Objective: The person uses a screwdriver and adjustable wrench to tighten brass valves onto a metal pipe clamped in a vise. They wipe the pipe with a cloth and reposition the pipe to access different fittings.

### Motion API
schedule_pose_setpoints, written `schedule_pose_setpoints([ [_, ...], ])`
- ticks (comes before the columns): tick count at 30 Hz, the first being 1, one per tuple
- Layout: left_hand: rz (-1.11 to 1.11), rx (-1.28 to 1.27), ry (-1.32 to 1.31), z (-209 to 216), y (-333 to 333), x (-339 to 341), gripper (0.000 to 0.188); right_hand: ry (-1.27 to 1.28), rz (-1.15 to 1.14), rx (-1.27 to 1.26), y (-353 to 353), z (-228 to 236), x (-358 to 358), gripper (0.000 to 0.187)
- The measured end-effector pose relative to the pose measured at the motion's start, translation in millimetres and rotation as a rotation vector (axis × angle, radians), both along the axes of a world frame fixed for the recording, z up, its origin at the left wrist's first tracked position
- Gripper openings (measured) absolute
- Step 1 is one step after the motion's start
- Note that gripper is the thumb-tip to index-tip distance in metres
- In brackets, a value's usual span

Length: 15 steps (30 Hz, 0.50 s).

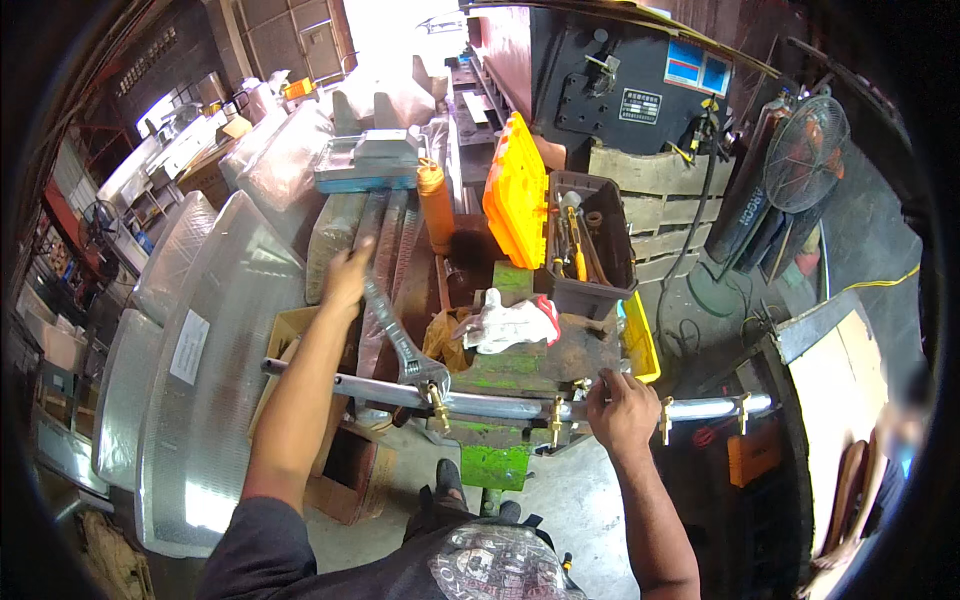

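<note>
My left hand (347,280) is closed round the handle end of a large adjustable wrench (393,325). The wrench's jaws sit at a small brass valve (438,408) on a long silver metal pipe (490,404); how tightly they grip it I cannot tell. This pipe lies crosswise in front of me, with several brass valves spaced along it. My right hand (624,412) is wrapped over the pipe to the right of another brass valve (556,420). White gloves with a red cuff (510,322) lie on the bench beyond the pipe.
An orange bottle (435,205) stands near an open black toolbox (600,290) with a yellow lid (515,195). Wrapped panels (250,350) lean at left; a cardboard box (355,475) is below. A fan (806,155) stands at right, and another person (905,425) is at the right edge.
</note>
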State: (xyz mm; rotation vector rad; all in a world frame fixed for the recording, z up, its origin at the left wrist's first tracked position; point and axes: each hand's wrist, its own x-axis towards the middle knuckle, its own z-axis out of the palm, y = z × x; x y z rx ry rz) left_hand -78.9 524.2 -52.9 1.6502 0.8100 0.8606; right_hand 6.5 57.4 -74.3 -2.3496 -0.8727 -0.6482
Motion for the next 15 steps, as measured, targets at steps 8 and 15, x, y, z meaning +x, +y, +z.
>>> schedule_pose_setpoints([
  [8, -0.458, 0.588, 0.464, 36.7, -150.6, 158.4, 0.059, -0.02, -0.01, 0.048, 2.6, -4.2, -2.4, 0.016],
  [15, -0.829, 0.734, 0.417, 50.3, -325.2, 79.8, 0.041, -0.097, -0.025, 0.089, 1.8, -18.7, 6.6, 0.02],
])
